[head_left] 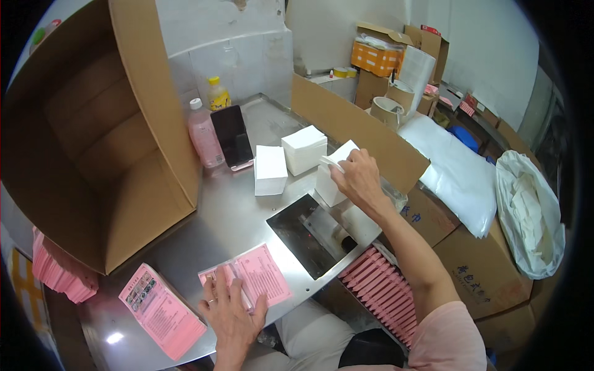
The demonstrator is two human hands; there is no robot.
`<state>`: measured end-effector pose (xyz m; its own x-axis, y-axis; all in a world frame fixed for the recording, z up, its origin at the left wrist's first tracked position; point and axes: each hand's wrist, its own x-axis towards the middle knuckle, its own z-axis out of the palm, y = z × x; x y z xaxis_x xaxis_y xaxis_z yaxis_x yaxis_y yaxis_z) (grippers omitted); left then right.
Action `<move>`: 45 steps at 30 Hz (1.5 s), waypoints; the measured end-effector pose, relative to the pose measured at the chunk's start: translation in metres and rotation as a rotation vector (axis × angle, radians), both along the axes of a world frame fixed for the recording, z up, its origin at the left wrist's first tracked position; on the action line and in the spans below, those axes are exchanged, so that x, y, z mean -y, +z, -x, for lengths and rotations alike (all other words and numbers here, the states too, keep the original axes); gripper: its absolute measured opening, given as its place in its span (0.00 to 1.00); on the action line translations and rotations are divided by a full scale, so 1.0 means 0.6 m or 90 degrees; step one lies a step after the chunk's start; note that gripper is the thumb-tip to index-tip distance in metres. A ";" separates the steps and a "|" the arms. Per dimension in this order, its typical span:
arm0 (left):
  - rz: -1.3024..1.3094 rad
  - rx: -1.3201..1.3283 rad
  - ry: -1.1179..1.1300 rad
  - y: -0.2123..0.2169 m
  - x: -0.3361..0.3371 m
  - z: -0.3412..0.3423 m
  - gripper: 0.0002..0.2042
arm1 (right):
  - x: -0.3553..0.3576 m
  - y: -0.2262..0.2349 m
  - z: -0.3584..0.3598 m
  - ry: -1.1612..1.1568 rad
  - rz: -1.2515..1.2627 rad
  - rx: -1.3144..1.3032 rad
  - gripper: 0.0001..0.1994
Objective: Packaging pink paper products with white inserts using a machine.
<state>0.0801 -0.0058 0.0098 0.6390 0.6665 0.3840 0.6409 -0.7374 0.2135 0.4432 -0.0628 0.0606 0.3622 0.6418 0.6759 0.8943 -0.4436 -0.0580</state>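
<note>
L hand (232, 309) flat on pink leaflet (247, 279), long axis pointing upper-right; R hand (359, 179) pinches white sheet (339, 156).

Left hand (230, 314): thin metal ring on one finger | right hand (357, 178): bare | right shoulder: short pale pink sleeve (447, 337)

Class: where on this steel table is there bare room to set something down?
Bare steel table lies between the open cardboard box, white paper stacks and pink printed sheet. Crowded: the back by the pink bottle and black phone.
</note>
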 end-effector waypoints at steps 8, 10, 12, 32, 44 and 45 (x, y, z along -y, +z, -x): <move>0.015 -0.033 -0.004 0.012 0.003 0.007 0.29 | -0.007 0.013 0.000 -0.011 -0.016 -0.077 0.14; -0.024 -0.041 -0.014 0.020 -0.001 0.004 0.30 | -0.005 0.013 0.000 -0.016 -0.016 -0.093 0.14; 0.010 -0.032 -0.016 0.022 0.002 0.001 0.29 | -0.002 0.013 0.000 -0.008 -0.035 -0.101 0.14; -0.009 0.033 -0.037 0.001 -0.001 -0.006 0.28 | 0.012 0.019 -0.007 0.056 0.040 -0.035 0.13; -0.005 0.044 -0.038 0.004 -0.001 -0.005 0.27 | -0.008 0.072 -0.001 0.079 0.236 0.017 0.16; -0.001 0.041 -0.037 0.004 0.000 -0.005 0.27 | -0.009 0.073 -0.002 0.077 0.239 0.013 0.16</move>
<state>0.0830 -0.0057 0.0124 0.6505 0.6283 0.4268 0.5816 -0.7734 0.2521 0.4445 -0.0573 0.1044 0.2573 0.8830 0.3926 0.9408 -0.3216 0.1067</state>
